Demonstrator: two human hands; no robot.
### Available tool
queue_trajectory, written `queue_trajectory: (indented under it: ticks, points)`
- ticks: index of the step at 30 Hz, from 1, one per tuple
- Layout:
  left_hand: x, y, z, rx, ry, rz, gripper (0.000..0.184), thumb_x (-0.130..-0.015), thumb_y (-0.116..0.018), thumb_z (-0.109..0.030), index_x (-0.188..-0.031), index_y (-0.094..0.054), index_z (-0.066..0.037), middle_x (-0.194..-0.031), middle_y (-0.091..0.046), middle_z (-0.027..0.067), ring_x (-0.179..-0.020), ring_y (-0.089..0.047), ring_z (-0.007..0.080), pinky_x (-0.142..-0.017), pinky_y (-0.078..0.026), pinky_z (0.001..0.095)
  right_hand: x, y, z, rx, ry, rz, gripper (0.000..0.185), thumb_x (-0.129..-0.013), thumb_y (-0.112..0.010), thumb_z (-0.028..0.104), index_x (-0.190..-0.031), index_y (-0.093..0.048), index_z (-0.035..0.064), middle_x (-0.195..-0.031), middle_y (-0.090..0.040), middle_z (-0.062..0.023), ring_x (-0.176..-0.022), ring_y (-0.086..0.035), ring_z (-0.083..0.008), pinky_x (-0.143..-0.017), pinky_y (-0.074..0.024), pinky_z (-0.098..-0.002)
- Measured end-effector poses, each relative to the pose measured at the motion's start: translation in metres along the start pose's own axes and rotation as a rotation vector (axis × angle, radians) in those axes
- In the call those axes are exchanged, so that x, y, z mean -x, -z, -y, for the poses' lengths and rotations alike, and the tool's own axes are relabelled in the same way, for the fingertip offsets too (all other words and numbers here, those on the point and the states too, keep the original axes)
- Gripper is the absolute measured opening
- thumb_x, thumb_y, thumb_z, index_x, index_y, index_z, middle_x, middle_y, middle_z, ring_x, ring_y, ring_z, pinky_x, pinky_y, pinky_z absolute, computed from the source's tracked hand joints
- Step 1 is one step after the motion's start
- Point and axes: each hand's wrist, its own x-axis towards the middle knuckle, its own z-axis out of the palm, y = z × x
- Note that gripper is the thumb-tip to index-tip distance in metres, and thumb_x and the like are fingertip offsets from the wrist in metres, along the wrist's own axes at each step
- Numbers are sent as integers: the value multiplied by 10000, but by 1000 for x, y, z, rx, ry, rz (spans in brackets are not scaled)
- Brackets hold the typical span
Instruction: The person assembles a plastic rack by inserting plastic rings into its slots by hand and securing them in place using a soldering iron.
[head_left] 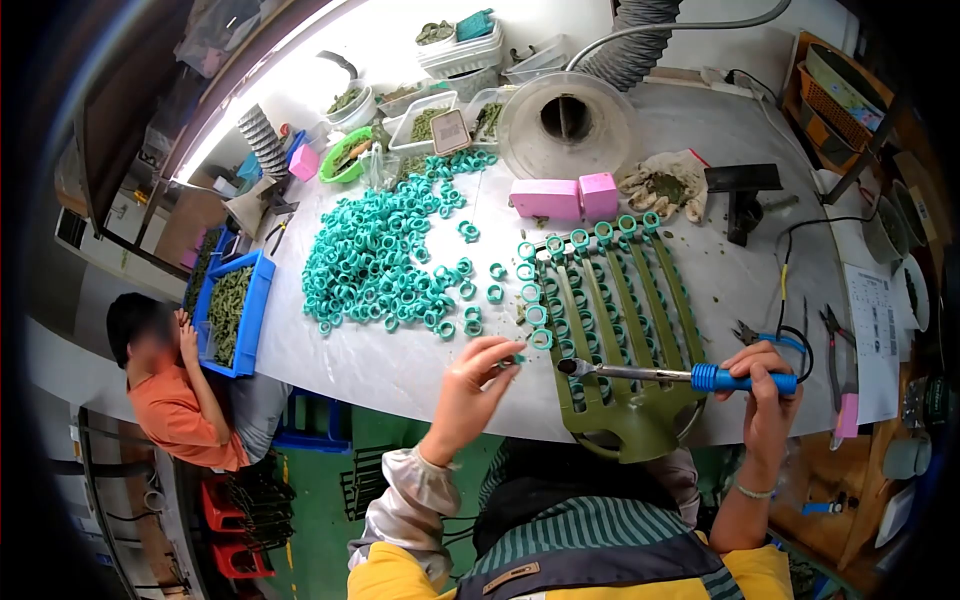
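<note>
My right hand is wrapped around the blue handle of a soldering iron. Its dark, broad tip points left, over the edge of an olive-green branched frame. Small teal rings line the frame's long parallel bars and its left side. Just left of the iron's tip, my left hand pinches a small teal ring, mostly hidden by the fingertips. Beyond that hand lies a large heap of loose teal rings, with a few strays nearer the frame.
Pink blocks, a stained glove and a black stand sit behind the frame. Pliers lie at right, near the iron's cable. A funnel-shaped hood stands at the back. A person sits left by a blue tray.
</note>
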Motion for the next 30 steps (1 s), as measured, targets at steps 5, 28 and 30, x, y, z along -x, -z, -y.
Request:
queue_trajectory:
  ticks: [5,28,30]
  points:
    - [-6,-23,-13,-415,-329,33,314,-820,-719,6,-1124,-705,-69,-1124,-689,84,-1037,-624,269,-887,-509,373,2,2,-8,-39,-15,16,183,-956,-555,104,-870,-654,-24,-894,-632,-142,-798,-652,-201,-558,-604,-306]
    - [-34,45,65,-745,-181,-162,313,-825,-726,-93,-1112,-611,-46,-1060,-614,122,-1005,-552,322,-886,-457,406,2,8,0,-68,-27,25,217,-949,-597,152,-837,-666,-21,-849,-631,-139,-756,-660,-200,-507,-585,-282]
    - [-36,38,68,-714,-111,-187,325,-820,-741,-134,-1100,-608,-36,-1039,-617,120,-974,-555,321,-857,-459,414,3,7,1,-60,-25,25,221,-949,-599,158,-838,-667,-21,-851,-633,-139,-754,-659,-199,-504,-585,-282]
